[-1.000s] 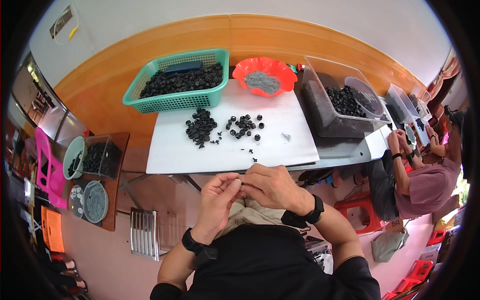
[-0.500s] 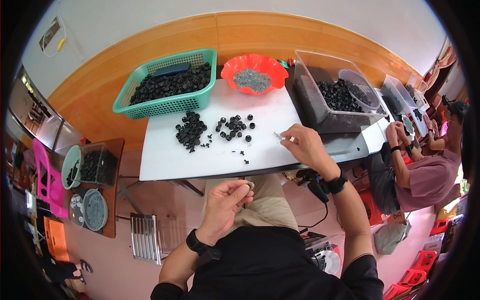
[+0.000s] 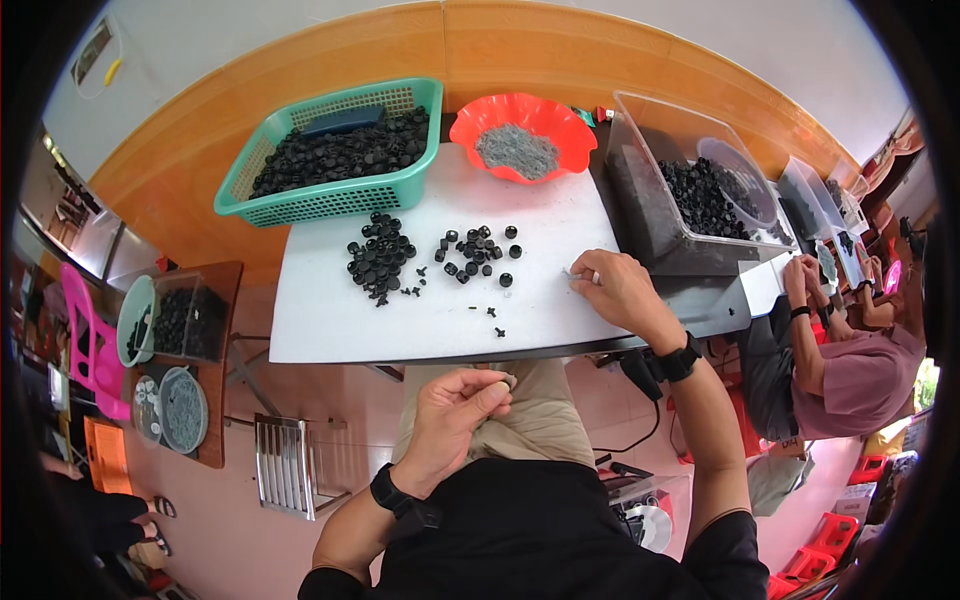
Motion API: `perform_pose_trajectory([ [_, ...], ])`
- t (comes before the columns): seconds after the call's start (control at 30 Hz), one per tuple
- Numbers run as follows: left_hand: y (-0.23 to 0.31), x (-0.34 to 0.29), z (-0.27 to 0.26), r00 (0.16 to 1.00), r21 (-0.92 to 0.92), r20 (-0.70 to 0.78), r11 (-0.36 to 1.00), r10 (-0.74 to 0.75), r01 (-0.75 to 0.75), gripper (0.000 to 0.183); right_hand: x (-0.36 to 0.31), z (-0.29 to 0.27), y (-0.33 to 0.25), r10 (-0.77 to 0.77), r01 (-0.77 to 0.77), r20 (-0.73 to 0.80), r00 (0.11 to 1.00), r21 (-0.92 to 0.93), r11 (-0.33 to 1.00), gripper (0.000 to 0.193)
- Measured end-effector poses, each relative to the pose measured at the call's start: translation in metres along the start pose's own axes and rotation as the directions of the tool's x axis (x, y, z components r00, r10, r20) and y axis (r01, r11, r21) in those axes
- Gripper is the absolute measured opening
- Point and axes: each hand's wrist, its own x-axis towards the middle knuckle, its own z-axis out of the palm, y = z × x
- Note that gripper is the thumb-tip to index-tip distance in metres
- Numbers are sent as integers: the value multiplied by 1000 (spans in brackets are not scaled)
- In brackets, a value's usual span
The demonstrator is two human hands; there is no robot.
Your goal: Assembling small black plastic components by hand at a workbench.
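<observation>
since a second ago the right hand [image 3: 615, 290] has left the left hand at the lap and gone out to the right part of the white table [image 3: 330, 335], where it now lies palm down with the forearm stretched forward and the wrist, wearing a black watch, at the table's near edge. its thumb and forefinger are pinched on a small pale piece [image 3: 580, 274] that touches the tabletop. the left hand [image 3: 455, 415] has stayed low over the lap, below the table edge, forearm bent up from the lower left and a black band on its wrist; its fingers are curled narrow with the thumb against the forefinger, and whether anything sits between them cannot be told. on the table lie two loose heaps of small black parts: a denser left heap [image 3: 378, 257] and a thinner right heap [image 3: 475, 250], with a few strays nearer the edge. behind them stand one green basket [image 3: 330, 200] full of black parts, one red bowl [image 3: 520, 150] of grey bits and one clear bin [image 3: 690, 190] of black parts. another person [image 3: 850, 350] sits at the far right.
</observation>
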Motion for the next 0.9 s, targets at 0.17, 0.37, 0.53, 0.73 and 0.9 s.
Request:
perform_pose_trajectory([
  [0.17, -5, 7, 1, 1000, 8, 22, 1000, -12, 12, 16, -1, 2, 2, 22, -21, -25, 999, 44, 999, 21],
  [0.37, -4, 11, 4, 999, 12, 30, 1000, -21, 21, 16, -3, 4, 9, 6, 7, -92, 996, 146, 989, 18],
  [0.53, -5, 14, 2, 999, 16, 36, 1000, -26, 26, 16, -5, 3, 10, 36, -10, -99, 994, 253, 967, 17],
  [0.73, -3, 17, 1, 998, 19, 46, 999, -31, 30, 16, -5, -1, 3, 93, -79, -50, 994, 238, 968, 17],
  [0.9, -2, 18, 1, 999, 33, 35, 999, -35, 34, 16, -1, -6, -5, 39, -42, 22, 999, 145, 989, 21],
])
